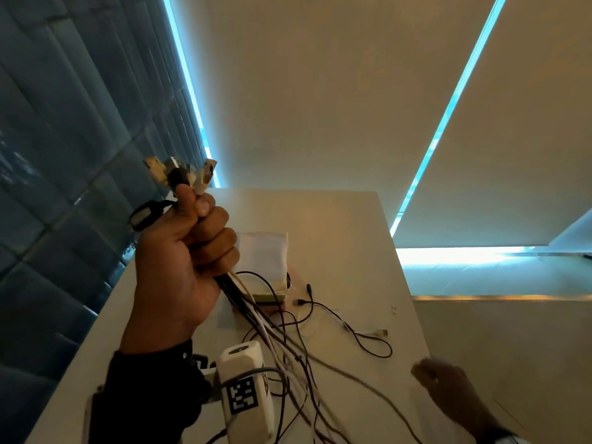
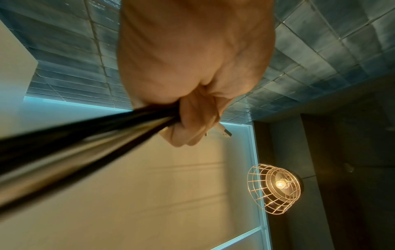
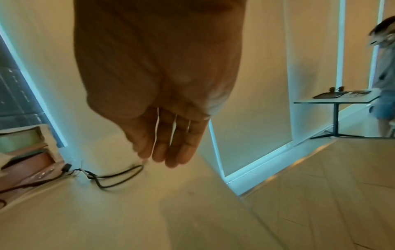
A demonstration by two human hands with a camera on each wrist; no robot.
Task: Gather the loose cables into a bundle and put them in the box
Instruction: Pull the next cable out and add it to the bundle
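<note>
My left hand (image 1: 205,232) is raised above the white table (image 1: 352,235) and grips a bundle of cables (image 1: 182,176). Several USB plugs stick out above the fist. The strands hang from the fist down to the table and spread toward me. In the left wrist view the left hand (image 2: 192,118) is curled round the blurred bundle of cables (image 2: 85,138). A loose black cable (image 1: 350,330) lies in a loop on the table, right of a white-topped box (image 1: 266,257). My right hand (image 1: 442,386) hovers near the table's right edge, fingers straight and holding nothing (image 3: 171,145).
The loose black cable (image 3: 115,175) ends beside the box (image 3: 23,143), which shows green and pink layers. A white wrist camera (image 1: 246,389) sits on my left forearm. Beyond the table's right edge lies wooden floor (image 3: 320,194). A person (image 3: 384,84) stands by a far table.
</note>
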